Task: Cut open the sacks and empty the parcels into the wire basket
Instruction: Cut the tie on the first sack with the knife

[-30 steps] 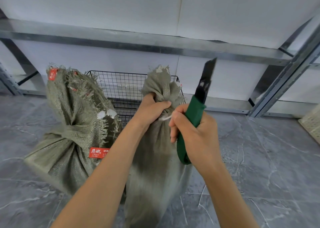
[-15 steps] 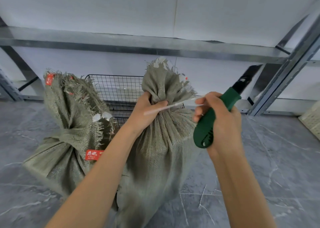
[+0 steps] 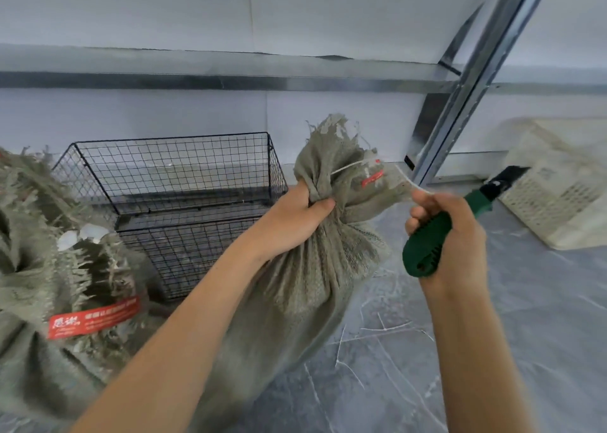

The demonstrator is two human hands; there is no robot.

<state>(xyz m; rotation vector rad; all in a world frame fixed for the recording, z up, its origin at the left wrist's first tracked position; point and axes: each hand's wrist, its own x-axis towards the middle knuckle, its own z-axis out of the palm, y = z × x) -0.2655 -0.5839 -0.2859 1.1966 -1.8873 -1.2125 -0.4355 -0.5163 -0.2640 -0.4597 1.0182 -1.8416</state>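
A sack with a red label [image 3: 49, 284] slumps at far left, hiding the wire basket's [image 3: 177, 176] front corner. The left hand [image 3: 295, 215] grips the neck of a second sack [image 3: 312, 294], just right of the basket. The right hand [image 3: 450, 235] clutches a green knife [image 3: 430, 238], its blade pointing toward a pale crate [image 3: 558, 186].

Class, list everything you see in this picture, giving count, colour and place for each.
Sacks: two, grey-green woven; held sack centre, second sack left.
Wire basket: one, black, behind the sacks.
Utility knife: one, green handle, black blade, right of held sack.
Tie: one, white, at held sack's neck.
Plastic crate: one, cream, floor at right.
Shelf frame: one, silver, along wall.
Hands: two; left hand grips held sack's neck, right hand holds utility knife.
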